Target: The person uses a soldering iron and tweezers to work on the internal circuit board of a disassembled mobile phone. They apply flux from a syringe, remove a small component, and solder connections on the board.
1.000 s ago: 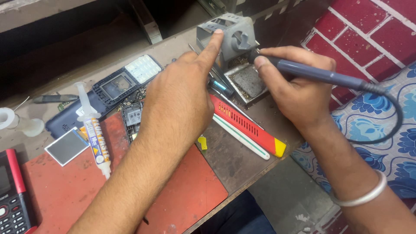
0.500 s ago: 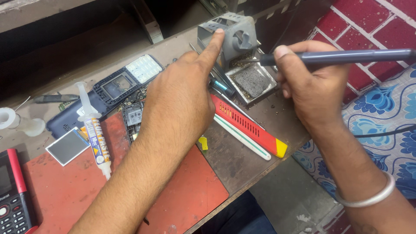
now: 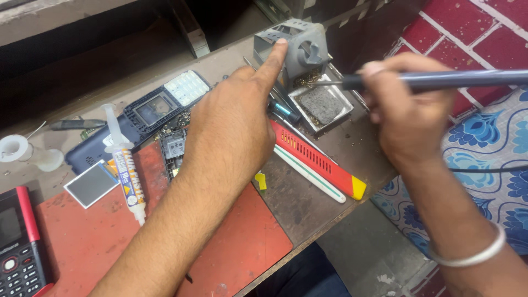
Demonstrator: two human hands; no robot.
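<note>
My left hand (image 3: pixel 234 124) reaches across the bench, and its index fingertip presses on the top of a grey soldering-iron stand (image 3: pixel 297 47). A dark soldering iron (image 3: pixel 440 80) lies level in my right hand (image 3: pixel 407 113), which grips it by the handle. The iron's metal tip points left at the foot of the stand, just above the stand's tray with its dirty grey sponge (image 3: pixel 322 104). A silver bangle (image 3: pixel 473 253) circles my right wrist.
A red-and-yellow flat tool (image 3: pixel 316 159) and a white strip (image 3: pixel 308 176) lie by the bench edge. Left of my arm are a flux syringe (image 3: pixel 126 176), a phone circuit board (image 3: pixel 175 147), a dark phone housing with keypad (image 3: pixel 159 104), a small screen (image 3: pixel 91 184), a red phone (image 3: pixel 19 247) and a solder spool (image 3: pixel 16 149).
My right hand has swung the soldering iron from a slant to level and drawn back to the right. My left hand stays on the stand.
</note>
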